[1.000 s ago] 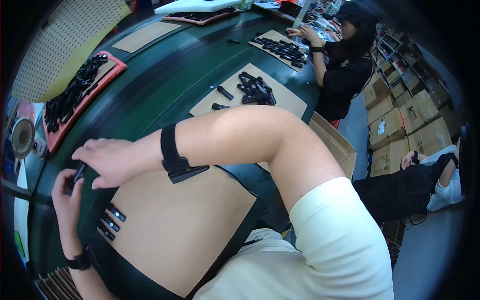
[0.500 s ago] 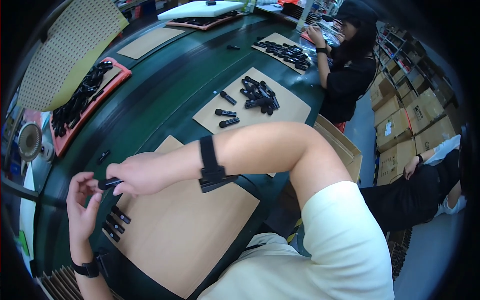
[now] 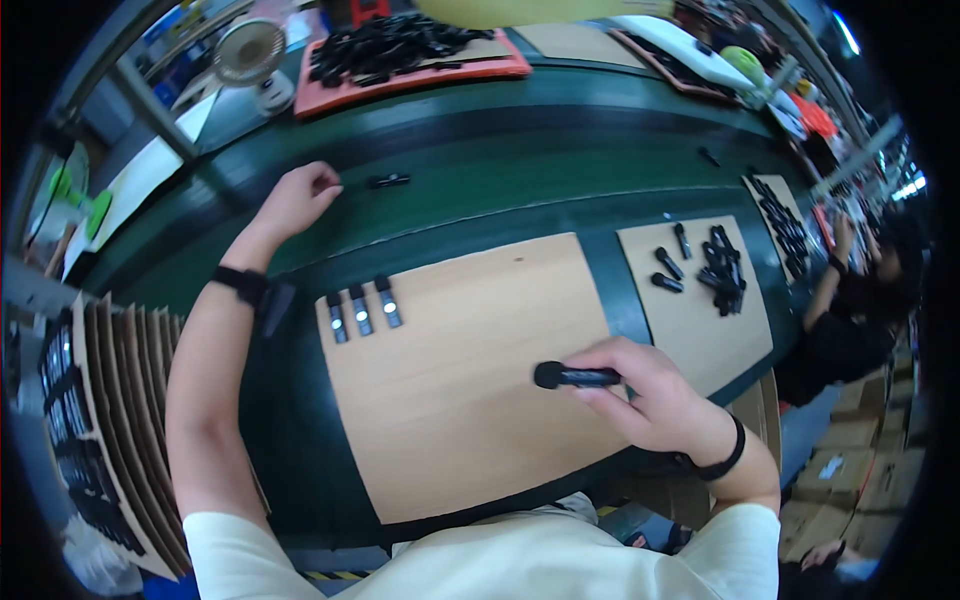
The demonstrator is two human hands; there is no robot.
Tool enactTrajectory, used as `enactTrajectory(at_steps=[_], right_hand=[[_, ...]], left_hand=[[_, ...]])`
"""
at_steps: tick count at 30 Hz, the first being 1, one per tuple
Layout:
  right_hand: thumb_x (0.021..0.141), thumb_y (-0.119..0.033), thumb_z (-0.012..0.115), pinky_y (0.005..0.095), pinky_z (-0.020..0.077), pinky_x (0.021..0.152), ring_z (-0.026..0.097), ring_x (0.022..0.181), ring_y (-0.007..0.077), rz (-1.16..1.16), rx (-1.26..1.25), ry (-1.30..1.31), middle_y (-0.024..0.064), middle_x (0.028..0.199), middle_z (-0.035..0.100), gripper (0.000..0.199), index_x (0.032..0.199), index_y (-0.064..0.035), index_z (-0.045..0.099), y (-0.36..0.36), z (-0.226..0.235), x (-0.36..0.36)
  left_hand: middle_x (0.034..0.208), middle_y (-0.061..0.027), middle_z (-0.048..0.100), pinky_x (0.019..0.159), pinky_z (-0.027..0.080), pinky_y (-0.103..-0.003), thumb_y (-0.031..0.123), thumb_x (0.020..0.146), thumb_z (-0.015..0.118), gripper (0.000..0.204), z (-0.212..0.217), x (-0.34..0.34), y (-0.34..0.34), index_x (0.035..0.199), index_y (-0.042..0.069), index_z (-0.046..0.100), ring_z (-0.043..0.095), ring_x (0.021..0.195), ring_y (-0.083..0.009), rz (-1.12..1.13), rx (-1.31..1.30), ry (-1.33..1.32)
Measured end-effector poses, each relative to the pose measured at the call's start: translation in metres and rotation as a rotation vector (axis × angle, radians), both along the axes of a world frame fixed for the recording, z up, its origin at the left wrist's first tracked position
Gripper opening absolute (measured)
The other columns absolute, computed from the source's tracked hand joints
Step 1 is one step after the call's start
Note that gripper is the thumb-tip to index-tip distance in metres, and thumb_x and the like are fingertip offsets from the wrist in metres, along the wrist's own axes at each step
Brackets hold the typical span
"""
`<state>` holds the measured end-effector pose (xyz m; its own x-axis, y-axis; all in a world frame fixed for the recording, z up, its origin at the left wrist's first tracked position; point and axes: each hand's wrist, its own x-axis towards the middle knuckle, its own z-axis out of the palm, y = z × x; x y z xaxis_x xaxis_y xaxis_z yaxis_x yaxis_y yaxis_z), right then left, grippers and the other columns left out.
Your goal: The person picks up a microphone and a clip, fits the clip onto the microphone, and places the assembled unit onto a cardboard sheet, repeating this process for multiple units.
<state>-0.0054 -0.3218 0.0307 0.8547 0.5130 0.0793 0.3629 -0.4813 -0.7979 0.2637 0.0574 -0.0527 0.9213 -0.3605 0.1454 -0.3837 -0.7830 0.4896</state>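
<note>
1. Green counter [image 3: 480,170] is curving across the view, w/ a tan board [image 3: 470,400] lying on it in front of the person.
2. Right hand [image 3: 640,395] is pinching a black cylinder part [image 3: 578,376] betw. thumb and fingers; the part is lying sideways just over the board, near its right edge.
3. Left hand [image 3: 298,196] is reaching far out over the counter, fingers curled in loosely, holding nothing that I can see. A small black part [image 3: 388,181] is lying on the counter just beside it, not touching.
4. Three small dark pieces [image 3: 361,308] are sitting in a row at the top left corner of the board, each showing a bright spot.
5. Second tan board [image 3: 700,320] on the right is carrying a heap of black parts [image 3: 722,272].
6. Red tray [image 3: 400,75] at the far side is holding many black parts. A small fan [image 3: 250,55] is standing left of it.
7. Another person [image 3: 850,300] is working at the right end of the counter.
</note>
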Motion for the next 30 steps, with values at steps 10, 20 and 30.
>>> enactTrajectory(at_steps=[10, 20, 30], right_hand=[[0.082, 0.002, 0.067, 0.0275, 0.0509, 0.074, 0.067, 0.084, 0.0200, -0.281, 0.076, 0.006, 0.0113, 0.093, 0.068, 0.021, 0.103, 0.0003, 0.061, -0.020, -0.027, -0.034], [0.081, 0.002, 0.070, 0.0284, 0.0511, 0.079, 0.065, 0.092, 0.0193, -0.322, 0.135, 0.026, 0.0098, 0.097, 0.066, 0.021, 0.100, -0.0010, 0.062, -0.035, -0.031, -0.040], [0.087, 0.005, 0.060, 0.0313, 0.0504, 0.086, 0.064, 0.097, 0.0170, -0.252, 0.387, 0.175, 0.0125, 0.106, 0.066, 0.024, 0.108, -0.0023, 0.050, -0.026, -0.043, -0.044]], left_hand=[[0.092, -0.0145, 0.065, 0.079, 0.051, -0.036, 0.013, 0.084, 0.068, 0.026, -0.030, 0.027, -0.007, 0.105, -0.001, 0.062, 0.064, 0.085, -0.0245, -0.032, 0.085, 0.039], [0.088, -0.0110, 0.061, 0.075, 0.050, -0.034, 0.009, 0.080, 0.071, 0.020, -0.050, 0.050, 0.017, 0.096, 0.001, 0.064, 0.062, 0.079, -0.0230, -0.033, 0.009, 0.013], [0.091, -0.0011, 0.060, 0.073, 0.047, -0.024, 0.000, 0.081, 0.069, 0.022, 0.007, -0.032, 0.026, 0.101, 0.002, 0.060, 0.056, 0.080, -0.0090, 0.043, -0.522, 0.038]])
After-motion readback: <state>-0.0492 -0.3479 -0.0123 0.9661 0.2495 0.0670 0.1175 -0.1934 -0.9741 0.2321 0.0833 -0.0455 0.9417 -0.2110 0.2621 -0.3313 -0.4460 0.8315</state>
